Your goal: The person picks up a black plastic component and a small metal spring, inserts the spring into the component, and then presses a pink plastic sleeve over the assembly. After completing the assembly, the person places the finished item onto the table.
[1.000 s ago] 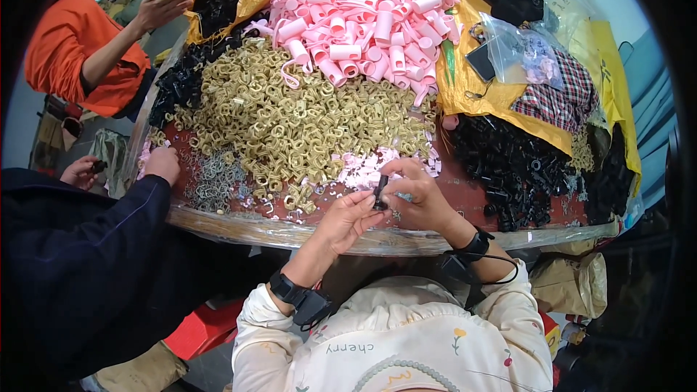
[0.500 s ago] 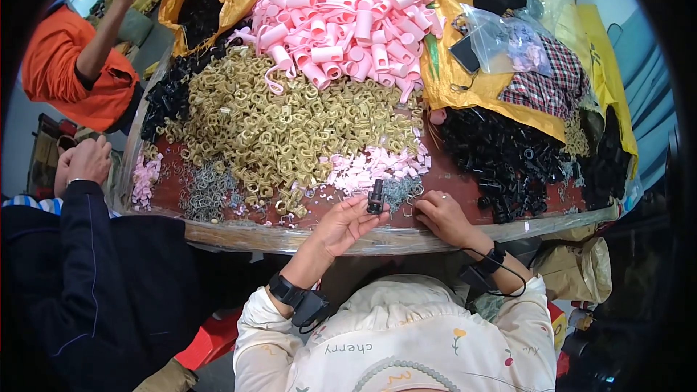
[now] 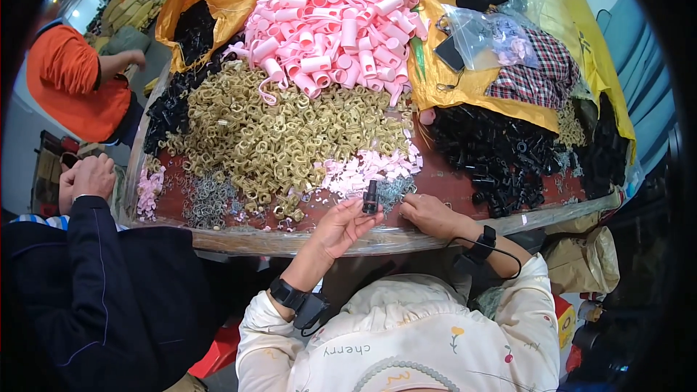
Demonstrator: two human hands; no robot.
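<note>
Left hand (image 3: pixel 345 223): fingertips pinching small black cylinder (image 3: pixel 370 198) upright.
Right hand (image 3: pixel 428 214): fingers curled together — resting on tabletop (image 3: pixel 450 185) by grey metal bits (image 3: pixel 396 190).

We are in a small workshop.
Our table (image 3: pixel 450 192) holds big heaps of pink tubes (image 3: pixel 341 14), gold rings (image 3: pixel 276 134) and black caps (image 3: pixel 501 156).

Fingertips of the right hand (image 3: pixel 430 214) vanish into a heap of small metal springs (image 3: pixel 396 190), so its grip cannot be read. The black piece (image 3: pixel 370 197) in the left hand (image 3: pixel 343 223) is too small to identify. Heaped parts cover most of the surface (image 3: pixel 465 187).
</note>
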